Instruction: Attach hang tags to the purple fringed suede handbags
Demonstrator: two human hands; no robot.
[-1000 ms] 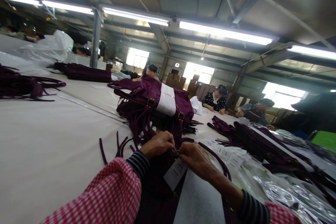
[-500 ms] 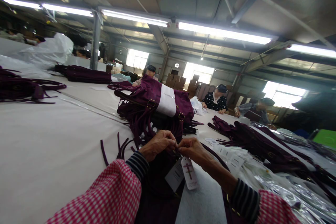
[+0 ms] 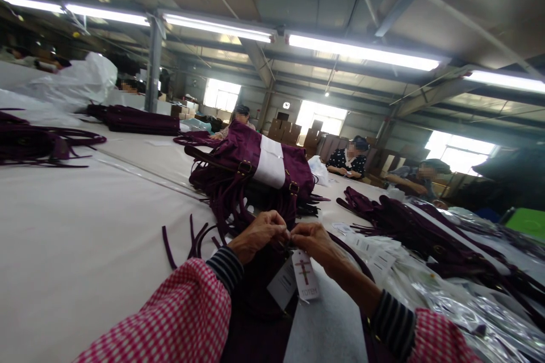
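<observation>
My left hand [image 3: 260,233] and my right hand [image 3: 313,243] meet fingertip to fingertip over a dark purple bag [image 3: 259,332]. Both pinch at the top of the tags, probably on a thin string too small to make out. From there hangs a white hang tag [image 3: 305,278] printed with a cross-like emblem and "TOTEM". Beside it, a second white tag [image 3: 282,285] with a barcode lies tilted against the bag. A pale paper band [image 3: 330,323] runs down the bag's front. Just beyond my hands rests a stack of purple fringed bags [image 3: 238,153] with a white wrap.
More purple bags [image 3: 426,232] lie to the right, beside clear plastic packaging [image 3: 460,300] and barcode labels [image 3: 381,261]. Another purple bag [image 3: 38,142] sits at the far left of the white table [image 3: 85,238]. Across it are several people, one in a dotted top [image 3: 340,161].
My hands stay pinched together, shifting only slightly. The TOTEM tag has swung a little up and left. Across the table, two people have moved their arms.
</observation>
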